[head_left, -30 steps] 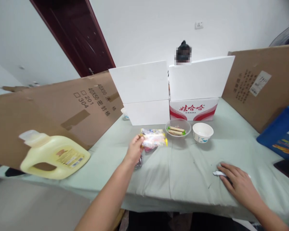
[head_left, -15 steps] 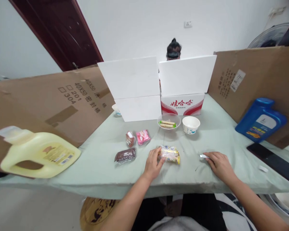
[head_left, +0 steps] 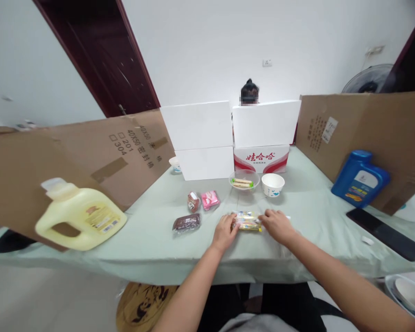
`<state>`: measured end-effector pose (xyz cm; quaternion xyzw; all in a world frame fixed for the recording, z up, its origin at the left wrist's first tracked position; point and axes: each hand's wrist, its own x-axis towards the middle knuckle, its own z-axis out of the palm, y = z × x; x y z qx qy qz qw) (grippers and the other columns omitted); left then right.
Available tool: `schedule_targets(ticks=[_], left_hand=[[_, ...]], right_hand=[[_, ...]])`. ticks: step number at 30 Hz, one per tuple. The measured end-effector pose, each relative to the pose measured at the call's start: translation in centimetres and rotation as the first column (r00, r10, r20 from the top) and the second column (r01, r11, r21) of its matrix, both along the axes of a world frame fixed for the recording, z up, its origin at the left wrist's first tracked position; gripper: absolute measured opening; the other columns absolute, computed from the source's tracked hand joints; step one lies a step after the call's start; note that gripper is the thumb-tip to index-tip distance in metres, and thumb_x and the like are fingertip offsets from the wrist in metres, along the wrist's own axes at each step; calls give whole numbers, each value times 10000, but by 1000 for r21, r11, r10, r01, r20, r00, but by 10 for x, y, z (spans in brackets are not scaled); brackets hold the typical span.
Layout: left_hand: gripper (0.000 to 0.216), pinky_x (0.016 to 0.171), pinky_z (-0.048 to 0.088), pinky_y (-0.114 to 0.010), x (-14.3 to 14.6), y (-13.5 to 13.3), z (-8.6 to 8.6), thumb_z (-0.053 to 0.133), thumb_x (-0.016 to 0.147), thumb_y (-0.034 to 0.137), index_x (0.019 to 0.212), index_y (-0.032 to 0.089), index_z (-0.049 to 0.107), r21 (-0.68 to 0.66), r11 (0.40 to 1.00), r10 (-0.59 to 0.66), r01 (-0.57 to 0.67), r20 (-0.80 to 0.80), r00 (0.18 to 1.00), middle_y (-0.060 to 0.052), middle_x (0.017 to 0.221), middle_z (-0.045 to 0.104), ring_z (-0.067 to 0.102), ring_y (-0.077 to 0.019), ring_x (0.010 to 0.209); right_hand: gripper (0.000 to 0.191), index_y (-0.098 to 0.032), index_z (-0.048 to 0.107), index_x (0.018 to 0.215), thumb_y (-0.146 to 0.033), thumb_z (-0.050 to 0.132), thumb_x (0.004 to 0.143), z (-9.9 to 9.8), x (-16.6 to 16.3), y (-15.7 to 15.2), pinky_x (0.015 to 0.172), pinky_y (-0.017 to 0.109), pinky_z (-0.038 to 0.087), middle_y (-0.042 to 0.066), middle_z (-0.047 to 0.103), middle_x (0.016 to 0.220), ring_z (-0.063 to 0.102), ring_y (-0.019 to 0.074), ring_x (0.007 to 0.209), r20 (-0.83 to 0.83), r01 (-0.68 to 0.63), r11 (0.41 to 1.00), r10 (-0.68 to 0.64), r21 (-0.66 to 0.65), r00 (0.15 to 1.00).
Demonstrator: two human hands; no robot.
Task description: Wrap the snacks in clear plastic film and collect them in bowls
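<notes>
A clear snack packet (head_left: 248, 222) with yellow ends lies on the pale green tablecloth (head_left: 152, 240) in front of me. My left hand (head_left: 224, 232) grips its left end with curled fingers. My right hand (head_left: 277, 226) closes on its right end. Left of it lie a brown wrapped snack (head_left: 186, 223), a small red-brown packet (head_left: 193, 201) and a pink packet (head_left: 210, 199). Behind stand a clear bowl (head_left: 244, 180) holding wafer sticks and a white paper bowl (head_left: 273, 184).
A yellow detergent jug (head_left: 79, 217) lies at the left, a blue jug (head_left: 359, 179) and a black phone (head_left: 385, 233) at the right. Cardboard sheets (head_left: 366, 133) wall both sides; white boxes (head_left: 200, 138) close the back. A person's head (head_left: 249, 92) shows behind them.
My left hand brought the clear packet from the far middle to the near table. My right hand left the small white thing and moved left onto the packet's other end.
</notes>
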<state>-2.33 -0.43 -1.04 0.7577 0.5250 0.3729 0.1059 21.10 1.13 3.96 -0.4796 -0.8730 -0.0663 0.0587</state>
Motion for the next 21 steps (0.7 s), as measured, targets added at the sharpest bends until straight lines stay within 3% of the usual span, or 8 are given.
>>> schedule_targets(ticks=[4, 6, 10, 12, 14, 16, 19, 21], left_hand=[[509, 877, 472, -395, 2, 4, -2, 612, 831, 322, 1305, 162, 517, -12, 1000, 3, -3, 14, 1000, -71, 952, 609, 567, -226, 919], [537, 878, 470, -390, 2, 5, -2, 661, 794, 366, 1279, 167, 546, -30, 1000, -1, 2, 22, 1000, -67, 957, 607, 569, -231, 929], [226, 876, 460, -347, 2, 7, -1, 563, 867, 324, 1012, 185, 667, -60, 998, -3, 6, 52, 999, -59, 942, 626, 583, -206, 925], [193, 860, 456, -326, 2, 7, 0, 513, 893, 296, 950, 185, 661, -66, 998, 10, -5, 80, 997, -54, 929, 642, 591, -191, 896], [186, 835, 454, -312, 0, 8, 0, 492, 898, 291, 930, 186, 642, -65, 997, 35, -27, 122, 992, -47, 914, 656, 597, -184, 865], [196, 789, 454, -301, -2, 9, -1, 459, 906, 303, 914, 188, 619, -61, 995, 85, -75, 182, 980, -37, 870, 660, 601, -180, 819], [222, 705, 449, -283, -8, 12, -6, 425, 913, 356, 889, 193, 574, -64, 980, 198, -188, 300, 933, -13, 767, 632, 596, -173, 733], [237, 654, 443, -267, -10, 16, -10, 423, 908, 398, 879, 197, 545, -80, 966, 259, -247, 376, 890, 9, 700, 598, 585, -163, 666]], right_hand=[[243, -153, 698, 946, -177, 458, 928, -5, 68, -7, 740, 368, 399, 140, 640, 883, 604, 259, 848, 2, 173, 984, -174, 32, 985], [250, -148, 699, 959, -202, 456, 934, -7, 80, -13, 796, 409, 409, 156, 648, 927, 593, 281, 918, -25, 236, 970, -235, 56, 972], [346, -187, 598, 1222, -347, 516, 925, -8, 45, -22, 985, 439, 368, 150, 572, 1248, 484, 283, 1181, -172, 157, 984, -140, 88, 975], [600, -194, 471, 1364, -408, 644, 831, -9, 12, -20, 1030, 445, 355, 156, 471, 1389, 419, 290, 1268, -342, 2, 999, 16, 51, 939], [803, -202, 431, 1395, -387, 769, 690, -11, -14, -12, 1039, 456, 358, 161, 395, 1462, 390, 311, 1308, -467, -97, 994, 66, -44, 882], [651, -200, 542, 1290, -319, 755, 686, -15, -25, 0, 989, 407, 411, 140, 516, 1367, 497, 283, 1220, -512, -113, 984, 28, -136, 859], [233, -184, 667, 1023, -257, 532, 847, -23, -16, 19, 821, 318, 489, 78, 703, 1005, 647, 205, 918, -528, -22, 983, -81, -185, 845], [276, -186, 664, 977, -243, 408, 894, -27, 0, 30, 737, 298, 499, 57, 713, 892, 657, 189, 804, -545, 76, 978, -174, -197, 820]])
